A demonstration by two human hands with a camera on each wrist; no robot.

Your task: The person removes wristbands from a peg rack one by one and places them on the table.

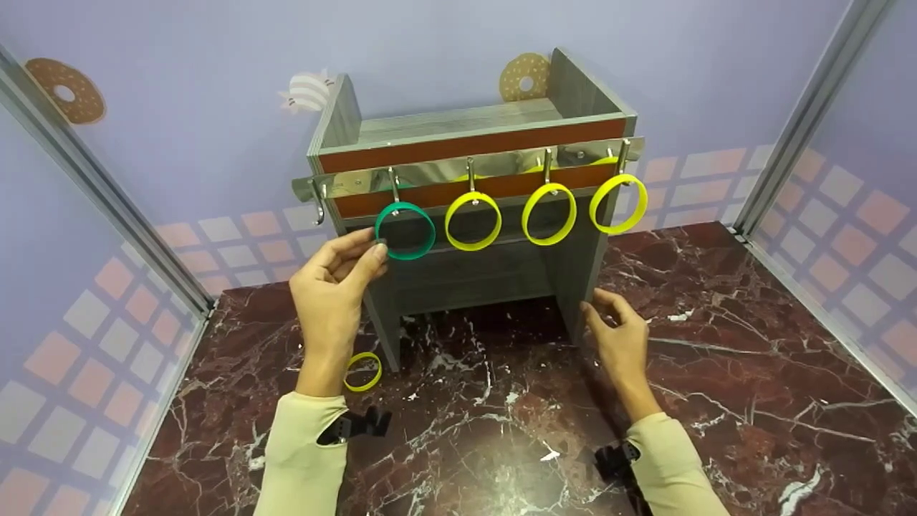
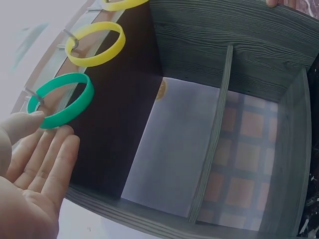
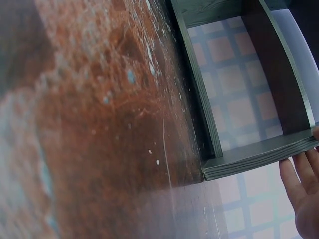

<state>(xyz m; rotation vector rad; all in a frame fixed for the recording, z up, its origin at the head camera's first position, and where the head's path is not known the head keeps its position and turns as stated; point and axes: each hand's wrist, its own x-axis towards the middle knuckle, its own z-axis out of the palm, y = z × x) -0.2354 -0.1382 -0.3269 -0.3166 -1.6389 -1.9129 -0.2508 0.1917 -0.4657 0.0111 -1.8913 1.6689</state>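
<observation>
With thumb and fingertips, my left hand (image 1: 332, 283) pinches the left edge of a green wristband (image 2: 76, 108). That band hangs from a hook on the metal rail (image 1: 433, 172) along the front of a grey wooden shelf (image 1: 469, 276). To its right, yellow wristbands hang one per hook, the nearest being a yellow wristband (image 1: 473, 248). At the rail's left end a hook (image 1: 317, 204) is bare. Low on the shelf's right side, my right hand (image 1: 620, 337) holds the side panel (image 3: 269, 158) by its edge, thumb and fingers on either side.
Another yellow wristband (image 1: 363, 389) lies on the dark red marbled table (image 1: 487, 459), by the shelf's left foot. Patterned lilac walls (image 1: 215, 129) enclose the table behind and at both sides, with metal posts (image 1: 809, 115) at the corners.
</observation>
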